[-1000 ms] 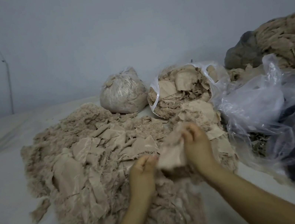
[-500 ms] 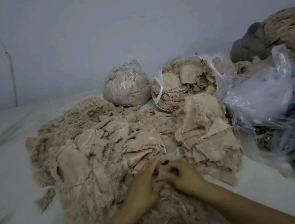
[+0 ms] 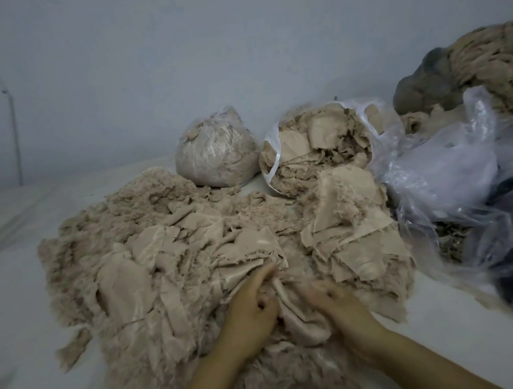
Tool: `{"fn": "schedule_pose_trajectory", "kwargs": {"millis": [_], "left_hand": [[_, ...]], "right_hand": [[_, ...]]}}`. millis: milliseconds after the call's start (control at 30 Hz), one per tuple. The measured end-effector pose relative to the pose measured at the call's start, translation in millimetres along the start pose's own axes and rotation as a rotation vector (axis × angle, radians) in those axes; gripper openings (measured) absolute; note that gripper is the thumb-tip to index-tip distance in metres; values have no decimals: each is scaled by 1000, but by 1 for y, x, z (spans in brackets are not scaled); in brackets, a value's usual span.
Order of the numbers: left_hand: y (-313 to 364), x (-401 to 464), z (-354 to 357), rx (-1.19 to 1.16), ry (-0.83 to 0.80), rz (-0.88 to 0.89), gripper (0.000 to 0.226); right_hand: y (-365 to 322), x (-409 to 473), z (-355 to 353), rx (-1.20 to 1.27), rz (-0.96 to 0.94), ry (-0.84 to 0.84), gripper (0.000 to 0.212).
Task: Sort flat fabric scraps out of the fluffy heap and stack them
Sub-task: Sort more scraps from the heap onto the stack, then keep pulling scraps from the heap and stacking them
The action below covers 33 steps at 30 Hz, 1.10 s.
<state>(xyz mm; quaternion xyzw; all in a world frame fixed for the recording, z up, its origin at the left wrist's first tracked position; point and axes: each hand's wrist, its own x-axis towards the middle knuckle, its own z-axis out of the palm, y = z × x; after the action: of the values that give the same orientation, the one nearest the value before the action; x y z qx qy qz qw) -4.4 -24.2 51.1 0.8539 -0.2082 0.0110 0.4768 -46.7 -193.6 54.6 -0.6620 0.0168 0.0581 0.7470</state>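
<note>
- Lying across the centre and lower centre of the frame on a white surface, the fluffy beige heap of fibre and cloth holds many flat scraps mixed into the fluff.
- Low in the middle of the frame, the left hand and the right hand both sit in the heap, at a crumpled flat beige fabric scrap that lies between them.
- Left hand's grip: fingers curled into the edge of that scrap. Right hand's grip: blurred, so I cannot tell whether it holds the cloth.
- Just right of the hands, a loose stack of flat beige scraps rests against the heap.
- Behind it, an open clear plastic bag stuffed with beige scraps; to its left, a tied clear bag of fluff.
- Crowding the right side of the frame, crumpled clear plastic sheeting over dark material, with a mound of beige rope-like fibre in the upper right.
- No readable writing shows.
</note>
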Motion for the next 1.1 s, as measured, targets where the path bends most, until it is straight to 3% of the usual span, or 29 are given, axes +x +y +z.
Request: {"fn": "schedule_pose_trajectory", "kwargs": {"millis": [100, 167, 333, 400, 500, 567, 667, 767, 833, 967, 1033, 1100], "left_hand": [[4, 4, 4, 122, -116, 44, 55], [0, 6, 4, 280, -175, 81, 40], [-15, 9, 3, 296, 5, 4, 25], [-10, 11, 5, 228, 37, -8, 25], [3, 11, 7, 173, -51, 27, 29], [7, 10, 8, 194, -96, 36, 29], [0, 9, 2, 232, 33, -87, 27], [-5, 1, -5, 230, 103, -169, 29], [4, -2, -4, 170, 35, -128, 30], [25, -3, 11, -332, -191, -265, 29], [29, -4, 17, -360, -242, -304, 22], [31, -4, 19, -364, -187, -266, 15]], "right_hand": [[8, -1, 7, -101, 39, 36, 22], [9, -2, 5, 23, -7, 60, 26], [4, -5, -13, 453, -43, -37, 29], [4, -5, -18, 400, 8, -27, 37], [-2, -6, -19, 59, 22, -5, 46], [-5, -6, -17, -74, 7, 34, 32], [-8, -4, -15, 69, -156, 192, 9], [-14, -5, -23, 270, -225, 244, 22], [-14, -7, -27, 315, -161, 187, 32], [-10, -13, -20, 430, -54, 108, 45], [-9, -17, -20, 461, -25, 39, 51], [-11, -20, -24, 446, 25, -90, 45]]}}
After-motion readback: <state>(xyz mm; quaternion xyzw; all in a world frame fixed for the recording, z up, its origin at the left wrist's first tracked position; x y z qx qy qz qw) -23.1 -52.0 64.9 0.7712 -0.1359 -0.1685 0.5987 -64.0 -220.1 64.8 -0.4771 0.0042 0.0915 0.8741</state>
